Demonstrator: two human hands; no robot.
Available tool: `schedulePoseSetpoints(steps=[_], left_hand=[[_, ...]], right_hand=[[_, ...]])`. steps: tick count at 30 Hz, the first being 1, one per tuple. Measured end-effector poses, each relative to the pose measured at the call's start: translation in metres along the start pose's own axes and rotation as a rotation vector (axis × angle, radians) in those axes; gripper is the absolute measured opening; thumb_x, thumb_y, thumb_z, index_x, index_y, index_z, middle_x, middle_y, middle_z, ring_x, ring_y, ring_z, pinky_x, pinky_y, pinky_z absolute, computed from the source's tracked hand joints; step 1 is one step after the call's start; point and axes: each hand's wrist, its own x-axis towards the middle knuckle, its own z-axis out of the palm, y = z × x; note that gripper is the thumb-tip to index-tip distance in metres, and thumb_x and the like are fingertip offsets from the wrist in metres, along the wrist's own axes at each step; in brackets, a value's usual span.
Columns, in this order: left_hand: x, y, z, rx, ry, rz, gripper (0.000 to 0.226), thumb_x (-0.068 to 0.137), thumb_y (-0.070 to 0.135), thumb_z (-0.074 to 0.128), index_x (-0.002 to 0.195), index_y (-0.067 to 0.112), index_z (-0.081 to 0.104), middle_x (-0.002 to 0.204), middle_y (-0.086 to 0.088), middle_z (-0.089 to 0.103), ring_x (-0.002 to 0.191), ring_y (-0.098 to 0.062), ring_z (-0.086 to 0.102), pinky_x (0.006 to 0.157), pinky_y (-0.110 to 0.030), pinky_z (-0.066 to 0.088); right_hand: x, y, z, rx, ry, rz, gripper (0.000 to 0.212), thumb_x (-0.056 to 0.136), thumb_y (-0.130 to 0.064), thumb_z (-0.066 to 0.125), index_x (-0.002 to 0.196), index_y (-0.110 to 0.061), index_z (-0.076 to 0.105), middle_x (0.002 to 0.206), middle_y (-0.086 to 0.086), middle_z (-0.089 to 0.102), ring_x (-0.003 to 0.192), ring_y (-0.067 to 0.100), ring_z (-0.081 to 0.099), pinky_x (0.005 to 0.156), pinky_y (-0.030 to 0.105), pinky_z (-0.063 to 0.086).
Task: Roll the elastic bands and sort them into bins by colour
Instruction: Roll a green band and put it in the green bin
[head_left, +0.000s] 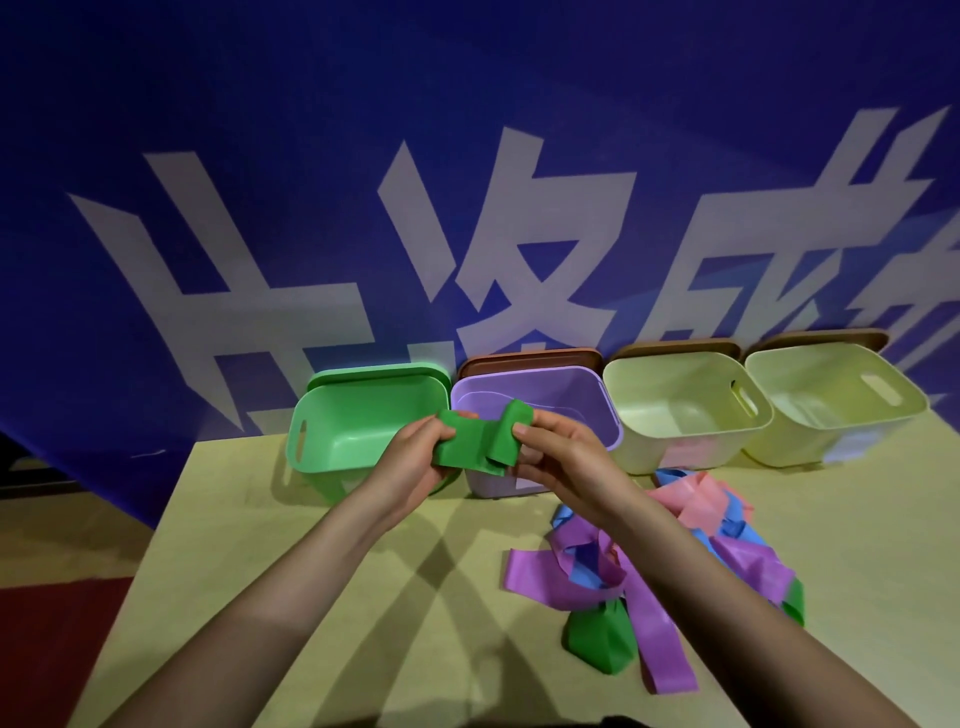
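While both forearms reach forward over the bench (270, 597), I see my left hand (415, 462) and right hand (558, 457) raised just in front of the bins, facing each other with a green elastic band (480, 441) stretched between them. My left fingers are curled round the band's left end, thumb on top; my right thumb and fingertips pinch its right end, where a fold stands up above the thumb and another flap hangs below. Most of my right fingers are tucked behind the band, so I cannot tell how they lie. That band looks flat, matte and crumpled, only partly gathered. Along the bench's far edge stand four open bins: a green bin (332, 431) at the left, a purple bin (576, 395) touching it, then two pale yellow bins (685, 415), each with a lid propped behind it. My hands cover the purple bin's near wall. Toward the bench's right edge lies a tangled pile of loose bands (675, 551), pink, blue, purple and green; my right forearm crosses over it and hides part.
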Motion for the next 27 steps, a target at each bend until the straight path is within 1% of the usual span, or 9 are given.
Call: schedulePoseSetpoints(steps=[4,7,9,12,16,18,21,24,27], left_hand=[[-0.002,-0.004,0.003,0.064,-0.062,-0.041,0.03,0.095,-0.005,0.035,0.1,0.005,0.064,0.089,-0.008,0.07,0.081,-0.016,0.065,0.072,-0.026,0.054],[-0.002,-0.005,0.001,0.13,-0.157,-0.053,0.024,0.094,-0.006,0.042,0.106,0.002,0.062,0.091,-0.007,0.072,0.079,-0.013,0.07,0.072,-0.022,0.056],[-0.001,-0.004,-0.001,0.127,-0.137,-0.04,0.024,0.093,-0.008,0.044,0.106,0.003,0.061,0.092,-0.007,0.072,0.08,-0.012,0.07,0.072,-0.02,0.056],[-0.001,-0.004,0.001,0.122,-0.146,-0.043,0.027,0.093,-0.009,0.041,0.105,0.003,0.061,0.086,-0.003,0.074,0.078,-0.01,0.07,0.067,-0.021,0.056],[-0.002,-0.003,0.008,0.018,-0.163,-0.1,0.029,0.094,-0.01,0.034,0.103,0.0,0.06,0.084,-0.009,0.073,0.078,-0.015,0.07,0.066,-0.023,0.057],[-0.001,-0.002,0.011,-0.04,-0.18,-0.13,0.03,0.094,-0.009,0.033,0.108,-0.001,0.059,0.096,-0.014,0.069,0.089,-0.021,0.066,0.07,-0.025,0.058],[0.001,-0.003,0.011,-0.096,-0.192,-0.186,0.032,0.095,-0.008,0.032,0.11,0.002,0.059,0.103,-0.016,0.066,0.096,-0.023,0.063,0.076,-0.029,0.057],[0.001,-0.005,0.015,-0.108,-0.166,-0.227,0.034,0.095,-0.006,0.028,0.107,0.003,0.059,0.102,-0.017,0.064,0.093,-0.023,0.061,0.08,-0.033,0.051],[0.0,-0.008,0.026,-0.115,-0.11,-0.214,0.037,0.093,0.0,0.023,0.108,0.001,0.056,0.098,-0.016,0.062,0.082,-0.022,0.058,0.07,-0.03,0.044]], right_hand=[[-0.006,-0.005,-0.002,-0.017,0.026,-0.052,0.019,0.095,-0.001,0.047,0.108,-0.001,0.06,0.072,0.001,0.068,0.071,0.013,0.064,0.08,0.029,0.056],[-0.006,-0.006,-0.01,-0.046,0.105,-0.085,0.016,0.095,-0.001,0.049,0.101,-0.004,0.063,0.063,-0.001,0.06,0.064,0.013,0.055,0.07,0.023,0.054],[-0.006,-0.005,-0.014,-0.116,0.134,-0.094,0.016,0.094,-0.001,0.052,0.098,-0.007,0.066,0.066,-0.001,0.062,0.064,0.012,0.056,0.063,0.019,0.051],[-0.007,-0.003,-0.014,-0.164,0.136,-0.102,0.016,0.093,0.001,0.052,0.101,-0.007,0.065,0.071,-0.005,0.069,0.064,0.006,0.064,0.061,0.018,0.051],[-0.005,-0.003,-0.015,-0.146,0.164,-0.083,0.015,0.094,-0.001,0.052,0.097,-0.008,0.065,0.062,-0.004,0.059,0.061,0.009,0.054,0.059,0.017,0.047],[-0.003,-0.003,-0.018,-0.117,0.174,-0.065,0.014,0.094,-0.005,0.054,0.095,-0.01,0.067,0.066,0.003,0.051,0.065,0.014,0.047,0.061,0.02,0.045],[-0.003,-0.002,-0.021,-0.08,0.156,-0.053,0.014,0.094,-0.007,0.054,0.096,-0.011,0.067,0.072,0.007,0.052,0.071,0.017,0.05,0.066,0.022,0.048],[-0.004,-0.002,-0.018,-0.072,0.153,-0.051,0.014,0.095,-0.006,0.052,0.097,-0.009,0.066,0.067,0.001,0.061,0.068,0.013,0.056,0.066,0.019,0.052],[-0.003,0.001,-0.013,-0.066,0.146,-0.035,0.015,0.095,-0.005,0.052,0.101,-0.007,0.065,0.074,0.004,0.065,0.077,0.019,0.059,0.078,0.027,0.053]])
